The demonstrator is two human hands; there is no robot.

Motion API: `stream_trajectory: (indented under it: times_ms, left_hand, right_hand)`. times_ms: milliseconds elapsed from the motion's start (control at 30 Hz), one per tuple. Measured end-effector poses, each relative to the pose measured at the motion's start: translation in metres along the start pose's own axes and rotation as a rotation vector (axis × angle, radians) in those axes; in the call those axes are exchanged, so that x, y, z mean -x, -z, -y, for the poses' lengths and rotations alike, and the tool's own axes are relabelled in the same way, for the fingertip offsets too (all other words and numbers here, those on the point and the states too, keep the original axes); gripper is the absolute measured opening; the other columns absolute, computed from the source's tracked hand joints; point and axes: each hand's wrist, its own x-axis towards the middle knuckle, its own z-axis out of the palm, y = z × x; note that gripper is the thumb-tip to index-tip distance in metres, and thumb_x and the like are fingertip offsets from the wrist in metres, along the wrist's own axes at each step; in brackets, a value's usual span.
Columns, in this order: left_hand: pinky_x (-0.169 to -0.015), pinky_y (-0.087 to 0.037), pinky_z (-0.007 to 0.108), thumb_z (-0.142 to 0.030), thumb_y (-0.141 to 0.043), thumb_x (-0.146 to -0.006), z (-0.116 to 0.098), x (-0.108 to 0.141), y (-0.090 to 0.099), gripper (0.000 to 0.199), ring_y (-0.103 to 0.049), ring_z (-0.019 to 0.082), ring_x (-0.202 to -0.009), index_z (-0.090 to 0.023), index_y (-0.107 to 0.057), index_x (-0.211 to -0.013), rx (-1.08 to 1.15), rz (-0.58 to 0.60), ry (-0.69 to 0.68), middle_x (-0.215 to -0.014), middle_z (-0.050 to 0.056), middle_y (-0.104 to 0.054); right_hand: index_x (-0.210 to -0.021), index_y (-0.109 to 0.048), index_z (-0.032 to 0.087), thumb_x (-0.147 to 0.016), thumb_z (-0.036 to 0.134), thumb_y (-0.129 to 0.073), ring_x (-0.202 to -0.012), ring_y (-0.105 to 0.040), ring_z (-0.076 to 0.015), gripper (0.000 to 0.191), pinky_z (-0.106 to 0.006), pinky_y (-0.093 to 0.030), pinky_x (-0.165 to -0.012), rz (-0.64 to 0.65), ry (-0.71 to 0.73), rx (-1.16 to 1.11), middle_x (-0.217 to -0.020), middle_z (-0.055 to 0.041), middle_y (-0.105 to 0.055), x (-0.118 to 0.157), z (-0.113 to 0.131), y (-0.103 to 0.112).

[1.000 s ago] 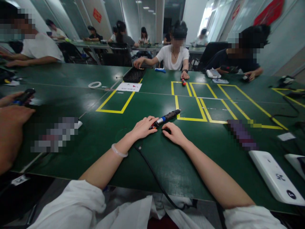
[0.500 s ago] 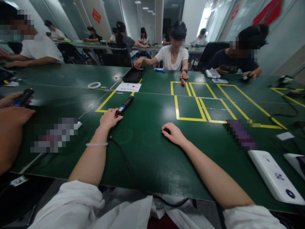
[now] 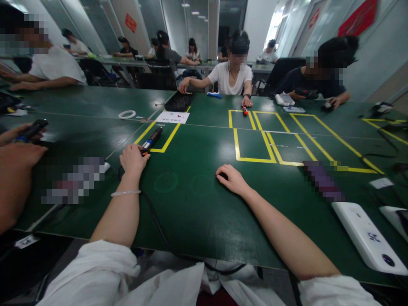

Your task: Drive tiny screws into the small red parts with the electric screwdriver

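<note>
My left hand, with a pale bracelet on its wrist, is closed on the near end of a black electric screwdriver with a blue band. The tool's far end lies over the left yellow-taped area, and a black cable runs from it toward me. My right hand rests on the green table with fingers curled; whether something small is under them is hidden.
A black tray and a white printed sheet lie beyond the tool. Yellow tape frames mark the right. A white power bank lies near right. A person's hand touches a red object opposite.
My left hand has moved left with the screwdriver, which now lies over the left taped area. The cable has shifted. My right hand has stayed put.
</note>
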Motion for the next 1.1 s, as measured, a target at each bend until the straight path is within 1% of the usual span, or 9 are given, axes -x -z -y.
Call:
stream_trajectory:
  times_ms: [133,233,300,467,567,667,800,967,1100]
  left_hand:
    - [-0.090,-0.040,0.051,-0.044,-0.051,-0.086,-0.005,0.001,0.004,0.032,-0.050,0.037,-0.109,-0.016,-0.061,-0.099,-0.066,-0.015,0.009,-0.114,0.019,-0.057]
    - [-0.091,-0.041,0.048,-0.043,-0.044,-0.090,-0.018,0.003,0.008,0.035,-0.052,0.035,-0.108,-0.015,-0.061,-0.103,-0.022,-0.078,0.001,-0.113,0.018,-0.059]
    - [-0.089,-0.043,0.042,-0.044,-0.043,-0.091,-0.037,0.007,0.008,0.037,-0.057,0.030,-0.101,-0.016,-0.060,-0.108,0.133,-0.049,-0.062,-0.107,0.014,-0.063]
    - [-0.081,-0.048,0.031,-0.050,-0.052,-0.087,-0.103,0.041,0.002,0.043,-0.064,0.020,-0.088,-0.015,-0.065,-0.110,0.634,0.404,-0.477,-0.100,0.008,-0.070]
    - [-0.083,-0.048,0.031,-0.047,-0.051,-0.088,-0.134,0.070,-0.001,0.046,-0.064,0.020,-0.093,-0.017,-0.063,-0.122,0.733,0.713,-0.668,-0.107,0.008,-0.069]
    - [-0.081,-0.047,0.030,-0.043,-0.052,-0.089,-0.147,0.092,-0.004,0.053,-0.062,0.018,-0.089,-0.018,-0.051,-0.136,0.774,0.914,-0.739,-0.101,0.007,-0.068]
    - [-0.077,-0.045,0.028,-0.038,-0.052,-0.091,-0.150,0.102,-0.007,0.061,-0.059,0.016,-0.086,-0.021,-0.035,-0.147,0.798,1.001,-0.808,-0.096,0.005,-0.065]
    - [-0.075,-0.043,0.027,-0.037,-0.053,-0.092,-0.150,0.103,-0.007,0.064,-0.057,0.015,-0.082,-0.019,-0.030,-0.149,0.783,0.986,-0.815,-0.091,0.003,-0.062]
    - [-0.075,-0.045,0.027,-0.034,-0.060,-0.087,-0.151,0.104,-0.007,0.058,-0.059,0.016,-0.087,-0.018,-0.040,-0.139,0.890,1.019,-0.728,-0.099,0.005,-0.063]
  right_hand:
    - [-0.092,-0.062,0.021,-0.088,0.020,-0.057,-0.092,-0.057,-0.0199,0.007,-0.033,-0.045,-0.084,-0.011,-0.022,-0.038,-0.093,-0.0049,-0.065,0.000,0.000,-0.001]
    - [-0.095,-0.062,0.021,-0.088,0.021,-0.057,-0.087,-0.059,-0.0179,0.010,-0.031,-0.046,-0.079,-0.034,-0.070,-0.141,-0.092,-0.0040,-0.065,-0.001,0.002,-0.002]
    - [-0.096,-0.062,0.020,-0.088,0.022,-0.056,-0.084,-0.060,-0.0165,0.011,-0.030,-0.047,-0.077,-0.043,-0.095,-0.215,-0.091,-0.0033,-0.065,-0.001,0.005,-0.002]
    - [-0.095,-0.062,0.020,-0.088,0.024,-0.055,-0.082,-0.061,-0.0153,0.011,-0.029,-0.047,-0.078,-0.045,-0.114,-0.276,-0.088,-0.0019,-0.066,-0.001,0.008,-0.001]
    - [-0.098,-0.061,0.020,-0.088,0.024,-0.055,-0.080,-0.061,-0.0145,0.013,-0.028,-0.048,-0.077,-0.035,-0.110,-0.311,-0.086,-0.0015,-0.065,0.000,0.008,-0.002]
    - [-0.110,-0.056,0.020,-0.086,0.023,-0.057,-0.079,-0.062,-0.0139,0.024,-0.028,-0.049,-0.077,0.004,-0.079,-0.378,-0.090,-0.0014,-0.066,0.000,0.012,-0.002]
    - [-0.118,-0.052,0.021,-0.083,0.022,-0.063,-0.078,-0.060,-0.0140,0.037,-0.027,-0.048,-0.075,0.054,-0.012,-0.348,-0.091,-0.0015,-0.064,-0.001,0.020,-0.003]
    - [-0.094,-0.059,0.018,-0.086,0.024,-0.060,-0.073,-0.057,-0.0134,0.009,-0.025,-0.045,-0.069,0.071,0.010,-0.275,-0.086,-0.0019,-0.063,-0.002,0.025,-0.006]
    - [-0.093,-0.058,0.018,-0.086,0.026,-0.061,-0.066,-0.053,-0.0117,0.010,-0.023,-0.042,-0.063,0.021,-0.048,-0.270,-0.080,0.0001,-0.061,-0.002,0.022,-0.005]
